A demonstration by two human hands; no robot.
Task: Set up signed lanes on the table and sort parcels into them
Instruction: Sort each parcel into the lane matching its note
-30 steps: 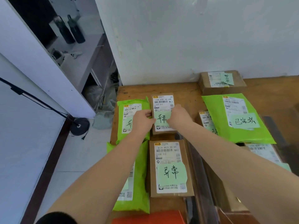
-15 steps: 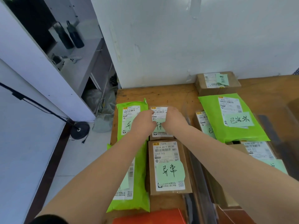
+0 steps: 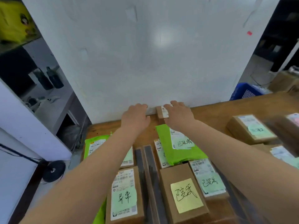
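Box (image 3: 161, 112) under right hand (image 3: 178, 116), at wall; left hand (image 3: 135, 118) just beside.

A white wall (image 3: 153, 59) stands directly behind the wooden tabletop (image 3: 226, 110) — a soft light patch shows on it. Left: a grey shelf (image 3: 53, 107) with dark bottles (image 3: 48, 78). Right: a blue basket (image 3: 244, 92).

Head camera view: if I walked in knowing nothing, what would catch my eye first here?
Probably the two bare arms stretched to the far edge of the wooden table, where the right hand lies over a small brown box against the white wall and the left hand rests beside it. Next, the bright green mailer mid-table, and the yellow note on a near box.
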